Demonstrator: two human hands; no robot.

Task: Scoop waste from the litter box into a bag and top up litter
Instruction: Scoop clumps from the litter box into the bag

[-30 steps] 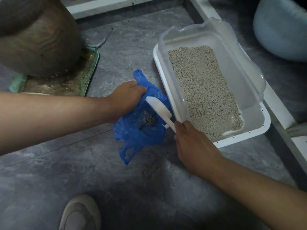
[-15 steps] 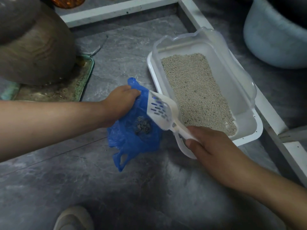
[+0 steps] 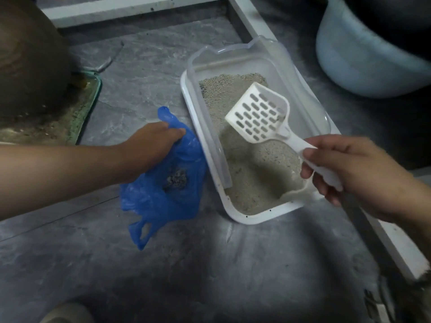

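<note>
**A:** Over the litter box (image 3: 235, 216), what have you got in your right hand (image 3: 356, 176)?

**B:** You have the white slotted scoop (image 3: 257, 116) by its handle, your fingers wrapped closed around it. The slotted head is held above the litter (image 3: 251, 173), tilted, and I see nothing lying in it.

**A:** And your left hand (image 3: 152, 145)?

**B:** It is clenched on the top edge of the blue plastic bag (image 3: 161, 199), holding the mouth up. The bag lies on the grey floor (image 3: 186, 264), just beside the left long wall of the box. A grey clump of waste (image 3: 177, 180) sits inside the bag, below your knuckles.

**A:** Where does the box itself stand?

**B:** On the floor, slanted across the view, with a clear plastic rim (image 3: 261, 46) rising from its white base. The litter covers most of the bottom; near your right hand a shallow hollow shows in it.

**A:** Anything else round you?

**B:** A large brown pot (image 3: 30, 66) stands on a green tray (image 3: 91, 99) at upper left, well apart from the bag. A pale blue tub (image 3: 363, 64) sits at upper right, beyond a white frame (image 3: 254, 18) that runs along the far side of the box. The toe of a shoe (image 3: 67, 314) shows at the bottom edge.
</note>
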